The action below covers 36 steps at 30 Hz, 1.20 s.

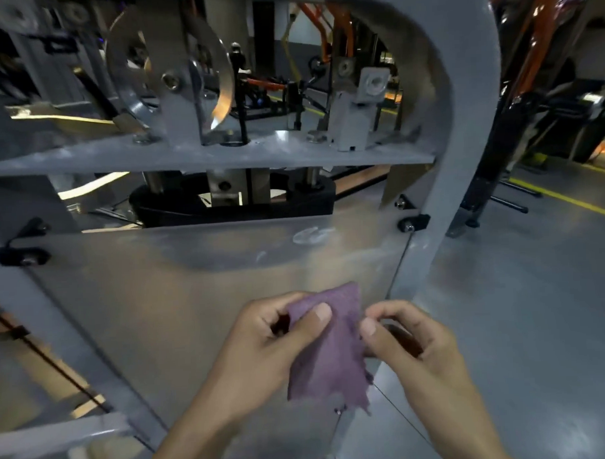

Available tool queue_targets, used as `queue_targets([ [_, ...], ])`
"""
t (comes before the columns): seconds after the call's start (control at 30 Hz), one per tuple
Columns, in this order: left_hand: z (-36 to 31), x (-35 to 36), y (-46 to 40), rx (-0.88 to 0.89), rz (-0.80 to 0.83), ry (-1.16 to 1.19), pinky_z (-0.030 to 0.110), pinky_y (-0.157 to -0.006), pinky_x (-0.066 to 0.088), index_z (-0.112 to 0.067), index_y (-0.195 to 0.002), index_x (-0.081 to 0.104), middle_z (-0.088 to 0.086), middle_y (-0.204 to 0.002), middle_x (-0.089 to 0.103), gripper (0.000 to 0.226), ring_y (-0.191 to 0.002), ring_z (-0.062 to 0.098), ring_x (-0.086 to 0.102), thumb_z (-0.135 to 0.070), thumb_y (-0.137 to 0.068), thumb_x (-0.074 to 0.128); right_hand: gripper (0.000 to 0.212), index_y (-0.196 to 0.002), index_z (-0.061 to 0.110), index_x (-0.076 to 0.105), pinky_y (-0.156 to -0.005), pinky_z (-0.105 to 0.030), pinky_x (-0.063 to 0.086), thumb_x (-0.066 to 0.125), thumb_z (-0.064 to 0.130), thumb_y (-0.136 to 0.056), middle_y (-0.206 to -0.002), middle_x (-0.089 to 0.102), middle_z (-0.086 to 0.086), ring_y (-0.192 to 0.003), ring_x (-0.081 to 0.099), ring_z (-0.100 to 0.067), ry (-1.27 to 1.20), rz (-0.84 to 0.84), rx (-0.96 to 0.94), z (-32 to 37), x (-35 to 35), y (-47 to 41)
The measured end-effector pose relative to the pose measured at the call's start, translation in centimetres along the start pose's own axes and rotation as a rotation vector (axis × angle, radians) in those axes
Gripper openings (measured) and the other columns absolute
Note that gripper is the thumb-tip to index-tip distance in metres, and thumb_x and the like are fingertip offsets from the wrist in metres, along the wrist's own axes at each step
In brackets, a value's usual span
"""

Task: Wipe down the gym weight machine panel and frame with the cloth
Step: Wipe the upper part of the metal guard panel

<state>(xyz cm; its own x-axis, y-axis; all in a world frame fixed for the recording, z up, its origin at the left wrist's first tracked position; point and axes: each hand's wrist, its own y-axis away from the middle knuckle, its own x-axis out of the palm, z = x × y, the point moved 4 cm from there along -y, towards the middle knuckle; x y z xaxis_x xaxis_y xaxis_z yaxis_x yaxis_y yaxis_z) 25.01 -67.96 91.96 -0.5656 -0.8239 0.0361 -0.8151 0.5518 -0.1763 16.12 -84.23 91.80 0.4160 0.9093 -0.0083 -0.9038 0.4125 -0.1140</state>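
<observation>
A small purple cloth (333, 358) hangs folded between both hands, low in the middle of the view. My left hand (264, 347) pinches its upper left part with the thumb on top. My right hand (411, 342) pinches its right edge between thumb and fingers. Just behind the cloth is the clear, smudged panel (179, 285) of the weight machine, bolted to the grey frame (468, 120). The cloth is off the panel, held in front of it.
Black brackets (414, 222) fix the panel's top corners. A grey crossbar (189, 157) carries pulleys and metal plates above. Black weight stack top (231, 201) sits behind the panel. Grey floor with yellow lines (567, 199) lies to the right, with other machines beyond.
</observation>
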Motion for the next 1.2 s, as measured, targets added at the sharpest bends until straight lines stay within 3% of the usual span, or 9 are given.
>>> queue_targets([
  [0.03,0.0,0.6,0.0,-0.007,0.014,0.026,0.039,-0.068,0.054,-0.007,-0.098,0.077,0.013,-0.087,0.075,0.026,-0.078,0.027,0.070,-0.030,-0.093,0.066,0.015,-0.088,0.024,0.073,-0.071,-0.025,0.058,0.085,0.031,-0.082,-0.087,0.076,-0.005,-0.080,0.072,-0.017,-0.029,0.059,0.021,-0.2,0.0,-0.2],
  [0.13,-0.3,2.3,0.1,0.013,0.011,-0.016,0.031,-0.070,0.052,-0.014,-0.104,0.080,0.006,-0.093,0.078,0.021,-0.082,0.016,0.068,-0.026,-0.094,0.065,0.023,-0.104,0.020,0.073,-0.078,-0.035,0.062,0.078,0.026,-0.082,-0.098,0.078,-0.007,-0.092,0.075,-0.021,-0.099,0.153,0.052,-0.2,-0.1,-0.7],
  [0.23,0.1,2.8,0.2,0.037,-0.095,-0.070,0.028,-0.078,0.055,-0.021,-0.111,0.076,0.001,-0.102,0.078,0.023,-0.091,0.011,0.070,-0.028,-0.089,0.072,0.015,-0.098,0.018,0.076,-0.066,-0.041,0.054,0.072,0.025,-0.085,-0.090,0.077,-0.012,-0.079,0.073,-0.022,-0.093,0.140,0.012,-0.2,-1.0,-1.3],
  [0.4,0.7,2.9,0.8,0.058,-0.280,-0.118,0.043,-0.067,0.057,-0.024,-0.088,0.067,0.001,-0.085,0.071,0.026,-0.074,0.015,0.064,-0.044,-0.075,0.078,0.010,-0.094,0.017,0.077,-0.058,-0.037,0.051,0.069,0.022,-0.089,-0.084,0.075,-0.015,-0.071,0.067,-0.021,-0.122,0.159,-0.043,-0.2,-2.5,-2.1],
  [0.57,-0.1,3.9,1.0,0.160,-0.352,-0.175,0.026,-0.056,0.051,-0.023,-0.078,0.071,0.002,-0.075,0.072,0.023,-0.064,0.011,0.063,-0.045,-0.076,0.077,0.012,-0.093,0.015,0.074,-0.065,-0.021,0.052,0.072,0.026,-0.088,-0.082,0.075,-0.010,-0.074,0.068,-0.015,-0.125,0.223,-0.109,-0.5,-3.0,-2.5],
  [0.8,0.3,4.5,1.1,0.250,-0.487,-0.166,0.020,-0.074,0.053,-0.019,-0.063,0.071,0.000,-0.100,0.078,0.023,-0.085,0.018,0.075,-0.039,-0.071,0.079,0.006,-0.088,0.022,0.072,-0.067,-0.030,0.051,0.068,0.021,-0.093,-0.080,0.074,-0.011,-0.073,0.066,-0.019,-0.080,0.217,-0.158,-0.6,-3.7,-2.8],
  [0.93,0.4,5.2,1.0,0.245,-0.458,-0.139,0.021,-0.080,0.054,-0.016,-0.069,0.074,-0.002,-0.098,0.079,0.022,-0.095,0.014,0.075,-0.038,-0.075,0.077,0.009,-0.092,0.020,0.074,-0.067,-0.034,0.053,0.065,0.022,-0.094,-0.079,0.075,-0.011,-0.071,0.069,-0.022,-0.062,0.236,-0.184,-0.6,-3.6,-2.9],
  [1.03,0.1,5.6,0.8,0.239,-0.354,-0.121,0.021,-0.078,0.052,-0.016,-0.085,0.076,0.001,-0.088,0.077,0.018,-0.084,0.010,0.072,-0.034,-0.085,0.072,0.012,-0.097,0.016,0.074,-0.070,-0.030,0.053,0.065,0.023,-0.100,-0.082,0.074,-0.011,-0.075,0.069,-0.020,-0.048,0.300,-0.187,-0.7,-3.4,-3.0],
  [1.2,-1.2,3.8,0.2,0.238,-0.179,-0.373,0.026,-0.080,0.052,-0.016,-0.087,0.076,-0.002,-0.088,0.073,0.010,-0.085,0.014,0.071,-0.026,-0.087,0.079,0.034,-0.131,0.041,0.059,-0.094,-0.023,0.050,0.065,0.037,-0.098,-0.127,0.068,0.006,-0.119,0.065,-0.014,0.209,0.419,-0.305,0.3,-3.9,-3.5],
])
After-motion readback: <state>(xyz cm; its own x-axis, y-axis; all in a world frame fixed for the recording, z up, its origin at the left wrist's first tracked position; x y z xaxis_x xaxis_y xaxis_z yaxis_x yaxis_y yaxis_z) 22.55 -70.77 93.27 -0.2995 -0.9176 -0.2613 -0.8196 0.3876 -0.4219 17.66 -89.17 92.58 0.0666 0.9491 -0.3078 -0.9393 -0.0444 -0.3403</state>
